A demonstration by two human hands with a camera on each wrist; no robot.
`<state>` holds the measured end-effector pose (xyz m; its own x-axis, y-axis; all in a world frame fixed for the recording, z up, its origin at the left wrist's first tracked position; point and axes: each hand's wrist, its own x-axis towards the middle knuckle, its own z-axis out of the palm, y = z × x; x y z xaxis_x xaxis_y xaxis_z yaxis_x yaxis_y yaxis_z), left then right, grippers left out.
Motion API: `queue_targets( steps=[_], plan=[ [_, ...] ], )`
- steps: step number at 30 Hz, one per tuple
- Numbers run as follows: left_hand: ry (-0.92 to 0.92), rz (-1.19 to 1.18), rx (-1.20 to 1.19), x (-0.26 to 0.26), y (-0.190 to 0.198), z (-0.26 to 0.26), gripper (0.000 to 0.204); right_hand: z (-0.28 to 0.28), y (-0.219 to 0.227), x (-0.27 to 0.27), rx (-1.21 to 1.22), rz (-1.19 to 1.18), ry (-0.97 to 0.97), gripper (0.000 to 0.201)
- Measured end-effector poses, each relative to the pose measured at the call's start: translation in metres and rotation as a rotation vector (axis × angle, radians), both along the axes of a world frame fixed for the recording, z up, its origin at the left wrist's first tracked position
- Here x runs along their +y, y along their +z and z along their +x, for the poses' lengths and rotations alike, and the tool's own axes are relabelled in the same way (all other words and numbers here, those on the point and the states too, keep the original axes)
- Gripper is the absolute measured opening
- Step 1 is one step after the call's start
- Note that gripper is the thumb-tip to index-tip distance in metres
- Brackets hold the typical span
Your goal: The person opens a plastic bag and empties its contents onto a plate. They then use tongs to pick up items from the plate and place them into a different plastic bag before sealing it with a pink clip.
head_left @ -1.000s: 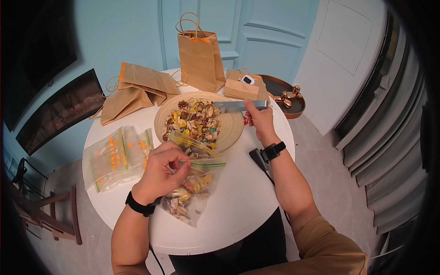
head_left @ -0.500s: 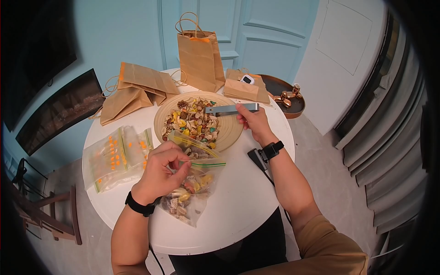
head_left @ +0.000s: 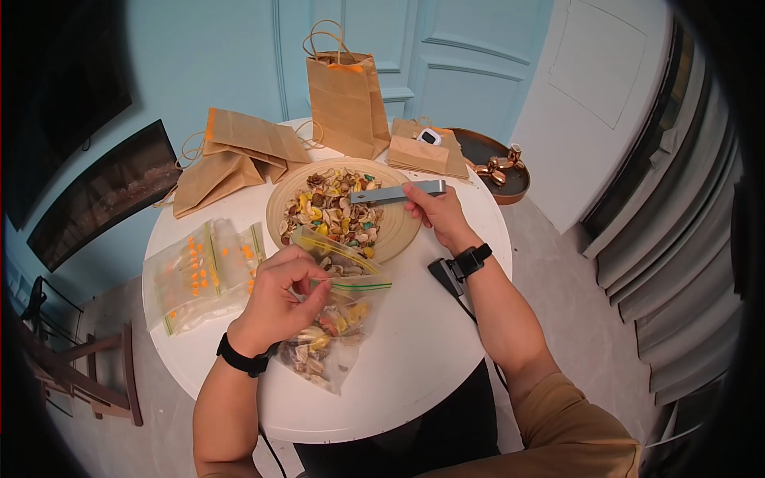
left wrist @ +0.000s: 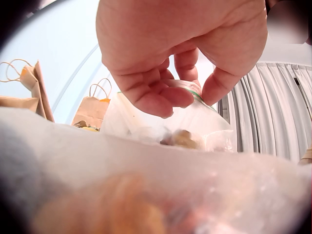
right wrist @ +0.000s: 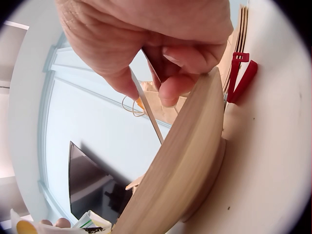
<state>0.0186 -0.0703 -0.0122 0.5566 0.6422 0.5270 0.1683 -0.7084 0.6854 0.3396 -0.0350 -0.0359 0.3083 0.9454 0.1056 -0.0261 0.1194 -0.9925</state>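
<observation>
My left hand (head_left: 280, 301) pinches the mouth edge of a clear zip bag (head_left: 347, 350), its green zip strip showing beside the thumb in the left wrist view. Dried petals and pieces of potpourri lie inside this bag, whose open top leans over the near rim of a round wooden plate (head_left: 408, 231). More potpourri (head_left: 325, 211) is heaped on that plate. With thumb and fingers, my right hand (head_left: 443, 219) grips metal tongs (head_left: 394, 193) by their bent end. The tongs' tips reach over the right part of the heap. In the right wrist view, fingers overlap the plate's rim.
Flat zip bags (head_left: 195, 275) with orange marks lie at left. Brown paper bags stand and lie behind the plate, one upright (head_left: 347, 103). A small white timer (head_left: 429, 137) sits on folded paper bags. Beyond is a dark round tray (head_left: 514, 187). A red strap (right wrist: 240, 78) lies near the plate.
My right hand has moved the tongs left and slightly down, so their tips are further over the potpourri. The left hand keeps the zip bag in the same place.
</observation>
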Motion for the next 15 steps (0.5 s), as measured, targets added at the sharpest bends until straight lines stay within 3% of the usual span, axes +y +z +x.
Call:
queue_targets(
  steps=[15],
  plan=[
    [-0.004, -0.018, -0.009, -0.0019, 0.0026, 0.0004, 0.006, -0.0018, -0.0011, -0.0004, 0.099, 0.086, -0.035, 0.018]
  ],
)
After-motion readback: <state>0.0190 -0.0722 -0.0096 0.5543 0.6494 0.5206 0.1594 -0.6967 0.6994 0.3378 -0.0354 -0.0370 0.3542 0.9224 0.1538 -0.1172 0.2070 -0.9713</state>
